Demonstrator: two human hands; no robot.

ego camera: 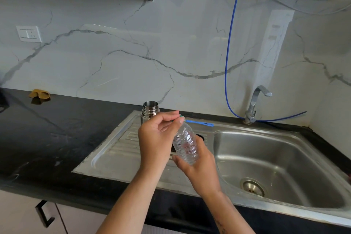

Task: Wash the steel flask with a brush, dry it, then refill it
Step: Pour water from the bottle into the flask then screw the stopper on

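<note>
Over the sink's drainboard: two hands work on a clear plastic bottle point(185, 144), with the open steel flask point(150, 111) standing behind them.

Right hand point(199, 165) grips the ribbed bottle from below, fingers curled round its lower body, the bottle tilted with its neck up and to the left. Left hand point(158, 137) pinches the bottle's green cap point(182, 118) between thumb and fingers clamped at the neck. Steel flask stands upright and uncapped at the back left corner of the drainboard point(114, 150), just behind the left hand and partly hidden by it. A blue brush point(199, 122) lies along the back rim of the sink point(266, 157), right of the flask. Tap point(255, 104) rises at the back of the basin, a blue hose point(229, 43) hanging beside it. A brown cloth point(39, 94) lies at the far left back edge of the black desk point(57, 129).
</note>
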